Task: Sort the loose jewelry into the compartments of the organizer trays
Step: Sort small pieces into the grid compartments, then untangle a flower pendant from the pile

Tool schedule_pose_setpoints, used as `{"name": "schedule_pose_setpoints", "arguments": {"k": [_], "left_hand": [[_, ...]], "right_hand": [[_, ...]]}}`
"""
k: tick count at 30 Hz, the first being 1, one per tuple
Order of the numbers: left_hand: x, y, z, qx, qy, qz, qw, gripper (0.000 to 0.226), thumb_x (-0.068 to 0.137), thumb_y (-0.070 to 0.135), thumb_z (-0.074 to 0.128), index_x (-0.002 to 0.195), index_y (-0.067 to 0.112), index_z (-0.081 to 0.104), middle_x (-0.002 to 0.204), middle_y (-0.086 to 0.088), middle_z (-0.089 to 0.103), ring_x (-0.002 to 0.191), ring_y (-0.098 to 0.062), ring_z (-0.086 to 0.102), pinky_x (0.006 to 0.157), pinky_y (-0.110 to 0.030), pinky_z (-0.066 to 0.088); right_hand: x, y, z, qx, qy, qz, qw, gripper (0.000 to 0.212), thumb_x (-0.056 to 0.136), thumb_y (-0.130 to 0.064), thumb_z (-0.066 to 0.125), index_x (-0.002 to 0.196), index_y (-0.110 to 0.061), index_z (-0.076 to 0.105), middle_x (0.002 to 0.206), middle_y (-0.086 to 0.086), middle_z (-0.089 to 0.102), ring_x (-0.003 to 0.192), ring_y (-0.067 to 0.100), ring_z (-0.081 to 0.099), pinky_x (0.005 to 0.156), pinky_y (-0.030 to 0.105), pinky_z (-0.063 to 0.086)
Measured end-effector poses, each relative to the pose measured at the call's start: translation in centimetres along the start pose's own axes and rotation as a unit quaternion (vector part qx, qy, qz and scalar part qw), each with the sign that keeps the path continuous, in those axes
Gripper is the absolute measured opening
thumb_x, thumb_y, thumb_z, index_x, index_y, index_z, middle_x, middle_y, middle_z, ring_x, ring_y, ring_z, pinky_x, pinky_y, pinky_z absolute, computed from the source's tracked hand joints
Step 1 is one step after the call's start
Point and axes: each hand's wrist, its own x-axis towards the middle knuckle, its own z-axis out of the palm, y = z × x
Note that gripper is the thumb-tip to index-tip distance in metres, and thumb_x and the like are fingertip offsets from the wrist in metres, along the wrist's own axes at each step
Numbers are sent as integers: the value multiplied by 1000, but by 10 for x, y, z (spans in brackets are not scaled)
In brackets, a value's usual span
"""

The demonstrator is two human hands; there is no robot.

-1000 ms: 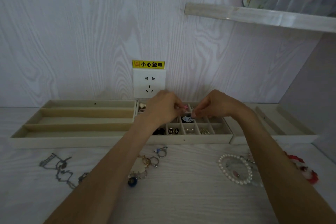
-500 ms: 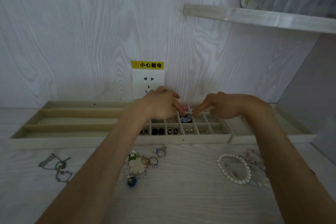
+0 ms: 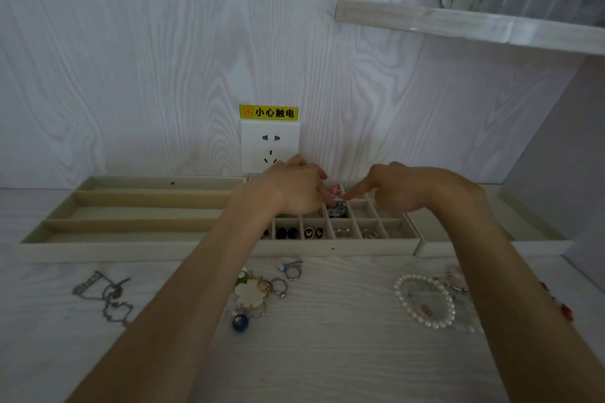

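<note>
The gridded organizer tray (image 3: 330, 247) stands against the wall, and both hands hover over its back rows. My left hand (image 3: 291, 193) has its fingers bunched, with the tips at a blue-and-white piece (image 3: 339, 210) in a middle cell. Whether it grips that piece is unclear. A small pink flower piece (image 3: 334, 190) lies in a back cell between the hands. My right hand (image 3: 402, 190) points its index finger beside the flower, its other fingers curled, and holds nothing. The front cells hold dark studs (image 3: 287, 233) and small metal pieces (image 3: 370, 233).
A long-slot tray (image 3: 131, 226) lies to the left and another tray (image 3: 491, 247) to the right. Loose on the table are rings (image 3: 289, 271), a white flower charm (image 3: 250, 293), a blue bead (image 3: 240, 322), a chain (image 3: 108, 298), a pearl bracelet (image 3: 422, 301) and a red piece (image 3: 566, 311). A wall socket (image 3: 270, 145) is behind.
Both hands pinched the pink flower piece above the tray, then lowered. It now lies in a back cell, free of the fingers.
</note>
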Motion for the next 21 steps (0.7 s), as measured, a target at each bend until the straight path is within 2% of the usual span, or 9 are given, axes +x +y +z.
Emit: {"name": "schedule_pose_setpoints", "arguments": {"k": [2,4,6,9,11,12,14,18,21], "left_hand": [[0,0,2,7,-10,1,1000,35,98,28,39,124,45,56,150,12,31,136,-18,20,106,-35,22],[1,-1,4,3,-14,-2,1000,35,98,29,39,129,41,53,151,11,31,136,-18,20,105,-36,23],[2,-2,5,2,-16,0,1000,35,98,28,40,125,44,55,150,12,31,136,-19,21,105,-35,23],[2,-2,3,-19,-15,-2,1000,35,97,25,41,118,46,60,149,14,32,136,-18,21,105,-33,22],[1,-2,1,-41,-11,0,999,36,97,21,42,117,44,62,149,15,33,135,-17,21,105,-32,22],[1,-2,1,-46,-8,2,999,37,96,20,43,117,43,63,149,15,33,135,-17,22,105,-32,23],[-1,-2,-1,-50,-1,5,999,38,96,18,43,116,42,63,147,14,36,133,-18,24,104,-32,24],[-9,-2,-6,-67,5,7,998,40,95,15,41,114,40,65,140,13,45,131,-18,26,105,-33,27],[-21,-9,-8,-94,3,1,996,40,96,14,40,114,38,66,140,10,46,132,-18,26,106,-33,27]], "right_hand": [[1,-4,3,1,-12,7,1000,58,94,0,28,140,-35,36,152,5,25,136,29,24,110,34,27],[2,-7,4,2,-28,13,1000,55,96,-3,29,140,-34,36,152,5,27,131,26,31,109,34,29],[2,-7,4,6,-35,13,999,52,97,-6,29,141,-32,37,148,6,34,112,19,41,99,30,34],[1,-7,2,28,-38,10,999,45,99,-15,31,142,-26,37,144,7,40,105,18,49,82,20,40],[3,-5,3,56,-39,8,998,43,99,-18,33,142,-20,37,144,8,41,93,13,49,63,13,34],[4,-4,4,61,-40,8,997,43,99,-18,33,142,-20,38,145,7,39,99,14,50,63,13,33],[3,-3,4,66,-37,2,997,44,98,-12,34,140,-23,41,148,5,37,121,20,46,73,15,36],[-6,0,-1,90,7,-9,996,55,93,5,28,136,-25,45,151,6,32,131,21,39,105,26,34],[-20,3,-3,111,29,-29,993,55,93,6,28,136,-23,46,149,5,33,134,19,36,107,25,29]]}}
